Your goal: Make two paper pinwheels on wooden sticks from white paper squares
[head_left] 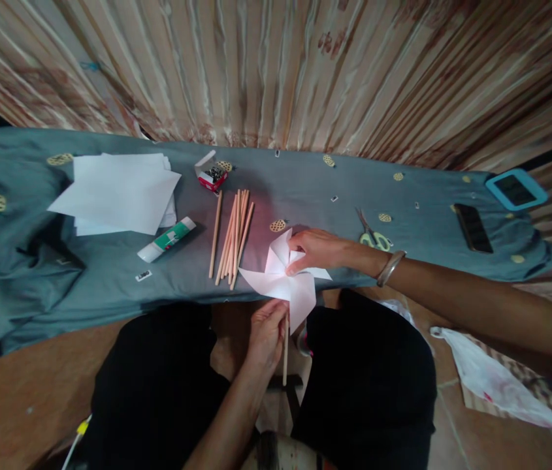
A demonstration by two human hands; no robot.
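Note:
A white paper pinwheel (276,285) is held at the front edge of the cloth-covered table, its blades spread out. Below it hangs a thin wooden stick (285,352). My left hand (268,326) is closed around the upper part of this stick, just under the blades. From the right, my right hand (317,249) reaches in with thumb and fingers closed on the pinwheel near its centre. Whether a pin sits there is hidden by the fingers. Several more wooden sticks (234,241) lie in a bundle left of the pinwheel, with a single stick (215,235) beside them.
On the grey-green cloth (315,189) lie stacked white paper (116,192), a glue tube (168,239), a small red box of metal pins (213,173), green-handled scissors (373,238), a phone (473,227) and a blue-framed tablet (517,189). A plastic bag (496,378) is on the floor.

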